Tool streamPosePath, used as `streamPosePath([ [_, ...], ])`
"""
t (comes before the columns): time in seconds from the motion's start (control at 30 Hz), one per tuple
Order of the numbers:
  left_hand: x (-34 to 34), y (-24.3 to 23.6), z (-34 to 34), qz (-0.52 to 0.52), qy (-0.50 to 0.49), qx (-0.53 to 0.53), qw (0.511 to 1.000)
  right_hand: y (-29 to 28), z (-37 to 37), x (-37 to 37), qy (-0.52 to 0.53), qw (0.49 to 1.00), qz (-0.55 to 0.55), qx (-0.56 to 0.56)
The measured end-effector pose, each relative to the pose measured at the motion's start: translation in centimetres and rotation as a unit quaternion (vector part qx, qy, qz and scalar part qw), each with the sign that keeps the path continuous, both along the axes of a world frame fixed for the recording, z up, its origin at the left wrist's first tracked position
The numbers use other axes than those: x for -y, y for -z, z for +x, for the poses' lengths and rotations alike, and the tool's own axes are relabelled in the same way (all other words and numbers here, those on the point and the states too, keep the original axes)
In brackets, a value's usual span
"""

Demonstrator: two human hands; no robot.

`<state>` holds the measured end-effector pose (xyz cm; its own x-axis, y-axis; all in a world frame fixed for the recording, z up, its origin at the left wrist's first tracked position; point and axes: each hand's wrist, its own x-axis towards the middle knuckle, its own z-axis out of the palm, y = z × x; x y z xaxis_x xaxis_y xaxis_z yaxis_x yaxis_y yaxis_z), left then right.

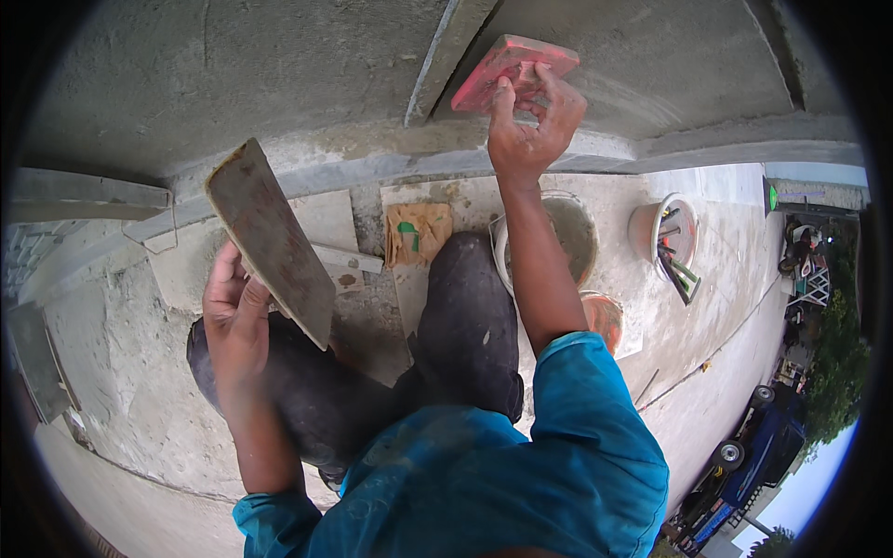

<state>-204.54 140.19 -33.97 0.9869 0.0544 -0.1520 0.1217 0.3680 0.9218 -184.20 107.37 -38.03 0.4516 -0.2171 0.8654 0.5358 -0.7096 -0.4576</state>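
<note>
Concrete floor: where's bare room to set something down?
Concrete floor shows bare between the left hand and far-left grey board, and right of the tool bucket. Crowded beside the right knee: larger bucket, orange bowl.

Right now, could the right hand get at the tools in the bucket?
Probably not without letting go: the right hand holds the pink float at the wall. Otherwise the tools in the bucket look unobstructed, to its right.
</note>
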Motion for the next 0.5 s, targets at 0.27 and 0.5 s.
streamPosePath([
  [0.27, 0.2, -0.3, 0.0, -0.002, -0.004, -0.006, 1.0, 3.6, -0.6, -0.4, -0.004, 0.999, -0.036, -0.023],
  [0.5, 0.0, -0.3, 0.2, 0.0, 0.005, 0.001, 1.0, 4.7, 1.5, -0.9, 0.005, 1.0, -0.023, 0.01],
])
